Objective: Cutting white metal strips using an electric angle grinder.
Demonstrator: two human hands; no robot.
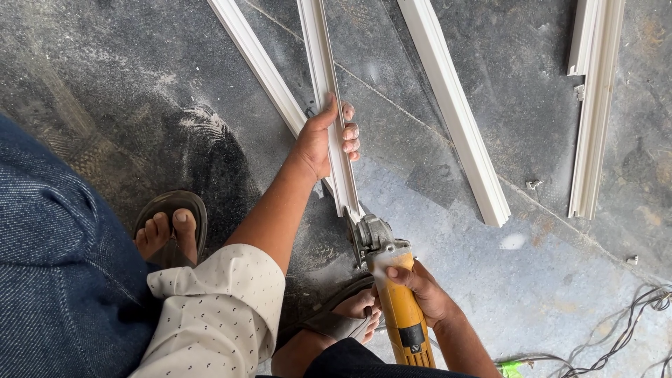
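Outstretched, the left hand (323, 143) wraps its fingers (350, 131) around a long white ribbed profile (329, 91) lying on the dusty concrete floor (546, 280). Nearer, the right hand (423, 290) grips a yellow angle grinder (395, 294), its metal head at the profile's near end.

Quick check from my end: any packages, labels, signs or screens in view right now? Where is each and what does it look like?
Label: a small dark rectangular plate on the yellow body of the angle grinder, near the bottom edge below the right hand that grips the tool.
No packages, signs or screens show.
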